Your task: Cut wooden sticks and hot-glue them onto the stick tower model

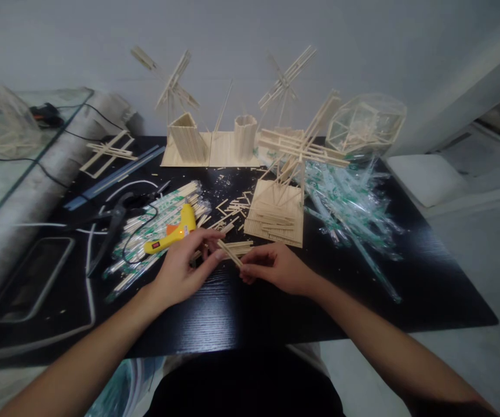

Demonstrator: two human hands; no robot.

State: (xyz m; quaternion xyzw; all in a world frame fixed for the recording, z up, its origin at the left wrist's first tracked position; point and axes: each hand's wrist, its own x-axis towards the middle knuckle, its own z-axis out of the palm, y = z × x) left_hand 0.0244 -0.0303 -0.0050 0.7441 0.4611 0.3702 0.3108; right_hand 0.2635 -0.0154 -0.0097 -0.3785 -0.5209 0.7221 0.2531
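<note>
Between my two hands, slanting down to the right, is a short piece of pale wooden sticks (pixel 231 253). My left hand (pixel 191 260) pinches its upper end, and my right hand (pixel 273 269) grips the lower end with thumb and fingers. More loose wooden sticks (pixel 243 248) lie on the table just behind it. Left of my left hand, a yellow glue gun (pixel 171 231) rests on wrapped bundles of sticks (pixel 145 223). Beyond my right hand stands a stick-built windmill model (pixel 299 150) on a square slatted base (pixel 274 223), with short sticks piled on it.
Two more windmill pieces (pixel 186 136) (pixel 244 139) stand at the back by the wall. Crumpled plastic wrappers (pixel 354 197) cover the right of the black table (pixel 362 301). Wire cutters or similar black tool (pixel 119 217), a white cable (pixel 90 289) and a blue ruler-like strip (pixel 115 176) lie left.
</note>
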